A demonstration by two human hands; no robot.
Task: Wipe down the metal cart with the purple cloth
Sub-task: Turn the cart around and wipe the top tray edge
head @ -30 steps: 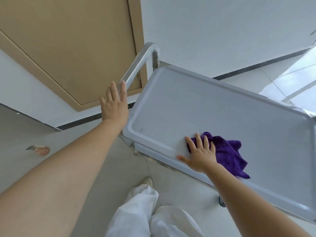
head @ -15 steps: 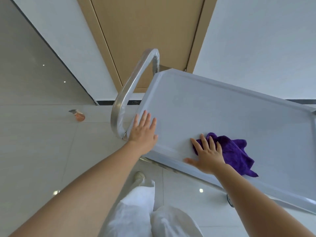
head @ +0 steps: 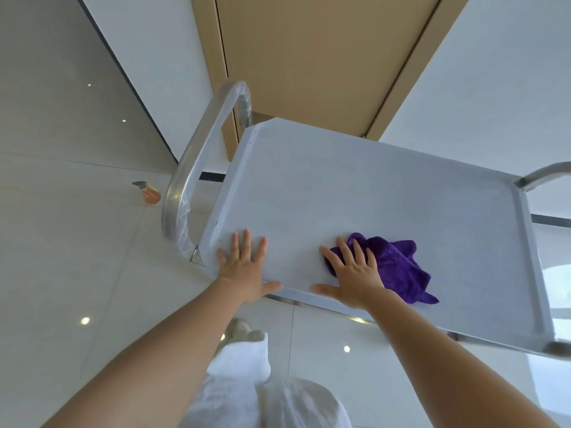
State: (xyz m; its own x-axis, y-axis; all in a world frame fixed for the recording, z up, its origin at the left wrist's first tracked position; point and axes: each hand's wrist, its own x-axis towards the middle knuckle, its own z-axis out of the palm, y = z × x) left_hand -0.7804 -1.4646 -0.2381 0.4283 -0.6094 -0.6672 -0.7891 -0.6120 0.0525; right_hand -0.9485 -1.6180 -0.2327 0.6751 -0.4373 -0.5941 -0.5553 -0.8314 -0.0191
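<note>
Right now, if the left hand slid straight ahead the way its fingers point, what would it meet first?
Nothing nearby, it seems: the left hand faces bare grey metal cart top, and the crumpled purple cloth lies off to its right.

One metal cart [head: 355, 193], one purple cloth [head: 398, 267], two hands, one spray bottle [head: 150, 193].

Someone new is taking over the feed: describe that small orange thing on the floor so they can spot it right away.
Start at the metal cart and its curved handle. Just beyond the handle, on the pale floor tiles, lies a small orange bottle with a dark top, the only coloured thing there.
</note>
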